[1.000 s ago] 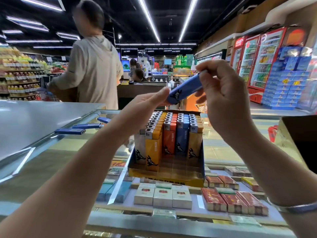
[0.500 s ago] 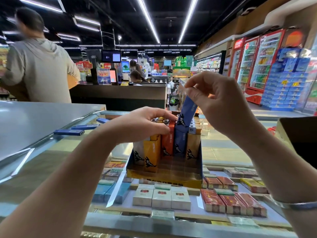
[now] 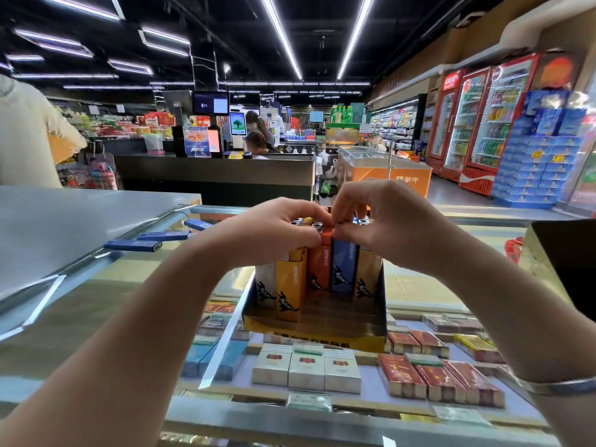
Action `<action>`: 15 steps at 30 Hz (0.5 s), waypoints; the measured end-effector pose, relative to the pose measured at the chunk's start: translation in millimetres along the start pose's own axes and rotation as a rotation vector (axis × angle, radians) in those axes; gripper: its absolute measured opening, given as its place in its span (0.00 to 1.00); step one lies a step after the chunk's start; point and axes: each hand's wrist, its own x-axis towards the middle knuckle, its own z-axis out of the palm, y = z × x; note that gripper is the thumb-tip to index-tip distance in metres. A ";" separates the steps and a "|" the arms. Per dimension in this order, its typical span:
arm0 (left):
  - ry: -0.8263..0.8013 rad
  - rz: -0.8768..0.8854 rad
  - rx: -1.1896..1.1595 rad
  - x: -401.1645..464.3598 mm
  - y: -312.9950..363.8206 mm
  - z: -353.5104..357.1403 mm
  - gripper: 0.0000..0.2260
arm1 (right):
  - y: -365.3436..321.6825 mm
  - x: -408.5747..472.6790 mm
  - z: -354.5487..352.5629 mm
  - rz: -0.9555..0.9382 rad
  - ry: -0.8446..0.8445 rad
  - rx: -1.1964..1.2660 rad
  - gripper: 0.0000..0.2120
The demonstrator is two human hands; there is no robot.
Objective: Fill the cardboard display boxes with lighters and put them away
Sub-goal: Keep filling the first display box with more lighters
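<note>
A yellow cardboard display box (image 3: 317, 337) stands on the glass counter. Rows of white, yellow, orange, blue and tan lighters (image 3: 292, 285) stand upright in it. My left hand (image 3: 274, 232) curls over the tops of the yellow and orange rows and holds them. My right hand (image 3: 383, 225) pinches the top of a blue lighter (image 3: 343, 267) that stands in the blue row. The fingertips of both hands meet above the orange row. The front part of the box holds no lighters.
Three loose blue lighters (image 3: 132, 245) lie on the counter at the left. Cigarette packs (image 3: 306, 369) lie under the glass counter (image 3: 96, 317). A dark box (image 3: 567, 256) stands at the right edge. A person (image 3: 22, 137) stands at the far left.
My right hand has brought the blue lighter down from the air into the blue row. My left hand dropped onto the lighter tops. The person behind the counter has walked left.
</note>
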 end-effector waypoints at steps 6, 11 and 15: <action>-0.011 0.005 -0.013 1.1 -2.9 0.2 0.10 | 2.4 1.0 2.4 -0.016 -0.019 -0.022 0.12; -0.032 0.013 -0.062 3.0 -5.0 0.3 0.11 | 4.6 3.4 3.8 0.023 -0.071 0.005 0.13; -0.024 0.020 -0.060 4.2 -5.3 -0.5 0.07 | 8.7 1.0 3.9 0.060 -0.046 0.087 0.08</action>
